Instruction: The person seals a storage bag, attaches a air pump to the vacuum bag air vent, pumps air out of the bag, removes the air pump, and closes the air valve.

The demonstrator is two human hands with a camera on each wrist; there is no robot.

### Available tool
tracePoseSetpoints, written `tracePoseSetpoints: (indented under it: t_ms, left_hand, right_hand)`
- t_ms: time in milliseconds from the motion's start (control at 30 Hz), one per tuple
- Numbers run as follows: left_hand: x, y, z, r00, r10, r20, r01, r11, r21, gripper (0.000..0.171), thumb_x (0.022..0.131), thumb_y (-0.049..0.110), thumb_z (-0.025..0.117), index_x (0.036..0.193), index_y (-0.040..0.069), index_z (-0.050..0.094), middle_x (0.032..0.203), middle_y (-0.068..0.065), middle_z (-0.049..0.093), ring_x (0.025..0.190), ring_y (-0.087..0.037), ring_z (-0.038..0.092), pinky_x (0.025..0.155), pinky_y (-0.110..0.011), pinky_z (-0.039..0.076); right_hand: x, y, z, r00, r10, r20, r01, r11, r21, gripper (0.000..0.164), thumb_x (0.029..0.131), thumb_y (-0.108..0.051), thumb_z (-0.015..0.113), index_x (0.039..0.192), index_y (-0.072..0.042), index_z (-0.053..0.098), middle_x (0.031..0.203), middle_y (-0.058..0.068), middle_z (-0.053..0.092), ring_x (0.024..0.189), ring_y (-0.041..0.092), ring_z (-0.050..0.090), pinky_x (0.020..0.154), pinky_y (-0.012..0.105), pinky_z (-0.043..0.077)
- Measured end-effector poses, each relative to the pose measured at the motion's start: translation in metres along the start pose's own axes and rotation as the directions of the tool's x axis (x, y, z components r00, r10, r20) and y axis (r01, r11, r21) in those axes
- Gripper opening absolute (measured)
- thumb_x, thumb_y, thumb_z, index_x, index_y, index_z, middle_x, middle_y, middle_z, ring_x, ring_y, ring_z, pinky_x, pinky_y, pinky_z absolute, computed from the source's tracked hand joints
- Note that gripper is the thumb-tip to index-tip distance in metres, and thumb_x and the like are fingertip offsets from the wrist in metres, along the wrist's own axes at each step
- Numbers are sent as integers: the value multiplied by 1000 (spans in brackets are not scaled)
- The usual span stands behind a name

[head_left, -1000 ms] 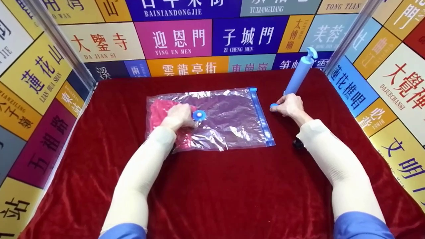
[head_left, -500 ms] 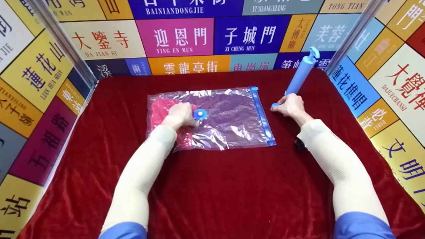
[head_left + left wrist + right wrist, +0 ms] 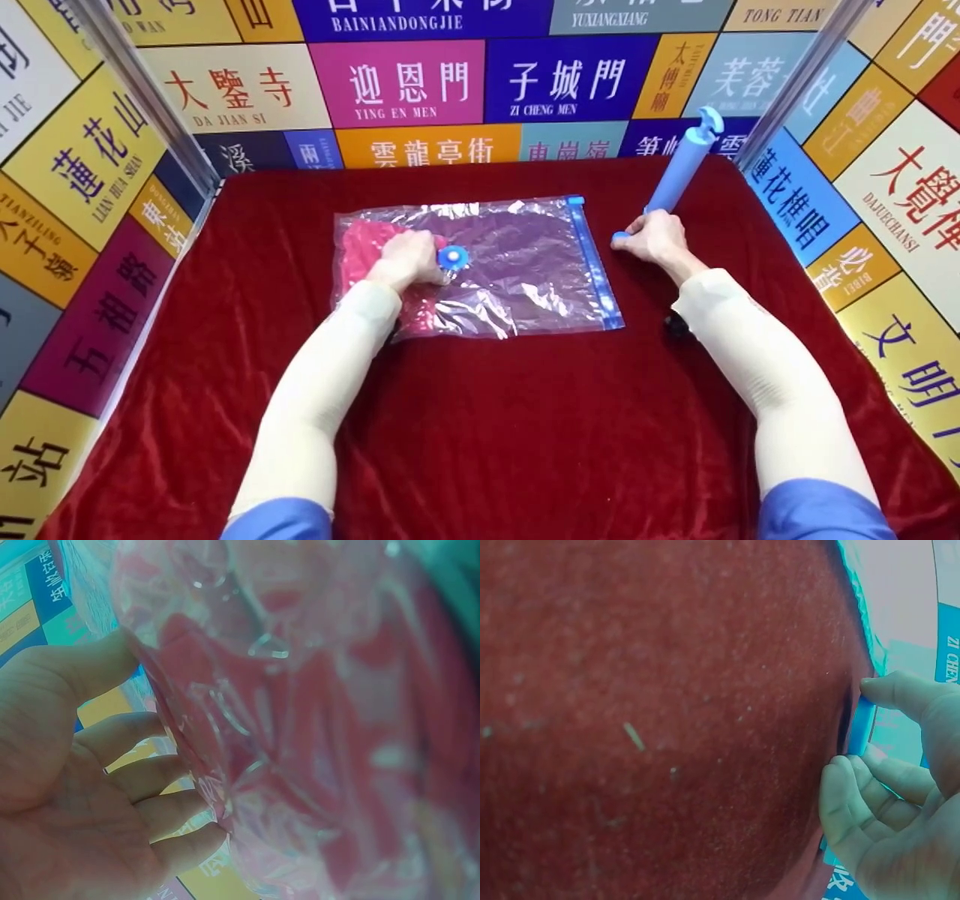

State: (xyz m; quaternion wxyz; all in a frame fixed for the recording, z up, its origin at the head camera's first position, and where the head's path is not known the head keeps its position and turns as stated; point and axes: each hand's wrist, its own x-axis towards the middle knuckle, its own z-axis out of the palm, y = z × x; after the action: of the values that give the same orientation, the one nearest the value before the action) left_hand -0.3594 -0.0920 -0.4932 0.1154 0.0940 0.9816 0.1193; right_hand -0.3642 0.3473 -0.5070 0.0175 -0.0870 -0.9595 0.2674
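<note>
A clear vacuum storage bag (image 3: 517, 262) lies flat, with a blue zip strip (image 3: 595, 262) along its right end. Folded pink cloth (image 3: 365, 244) fills its left part, seen through shiny plastic in the left wrist view. My left hand (image 3: 409, 259) rests on the bag over the cloth; its thumb and spread fingertips touch the plastic, beside the round blue valve (image 3: 453, 258). To the right of the bag, my right hand (image 3: 656, 236) pinches a small blue cap (image 3: 862, 724) between thumb and fingers, low over the cloth-covered table.
A blue hand pump (image 3: 679, 172) with a T-shaped handle is just beyond my right hand, which overlaps its lower end. Dark red velvet (image 3: 540, 427) covers the table. Panels of coloured signs (image 3: 397, 82) wall in the back and both sides.
Both hands, the bag and the pump keep their places. Only a slight shift of the head view shows.
</note>
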Motion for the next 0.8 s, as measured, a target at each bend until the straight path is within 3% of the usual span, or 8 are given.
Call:
tracePoseSetpoints:
  t_ms: [533,700,800]
  left_hand:
    - [2,0,0,1000,-8,-7,8,1000,5,73,71,43,96,131,12,71,121,-16,72,108,-37,68,95,-50,56]
    - [2,1,1,1000,-5,0,5,1000,-7,76,71,42,96,139,18,69,125,-15,72,111,-37,68,96,-49,55]
    - [2,1,0,1000,-7,-4,7,1000,-2,74,72,43,96,135,15,70,123,-16,73,110,-37,68,96,-49,55]
  right_hand:
    - [0,-30,2,995,-96,-18,96,995,2,40,78,-36,86,101,-3,81,103,16,78,102,35,65,94,49,52]
    - [0,-41,4,994,-109,3,109,994,15,39,79,-35,85,102,-4,82,102,14,79,98,31,68,89,45,55]
    - [1,-49,5,993,-120,12,120,993,23,38,80,-35,85,102,-5,82,101,13,80,96,28,69,84,42,57]
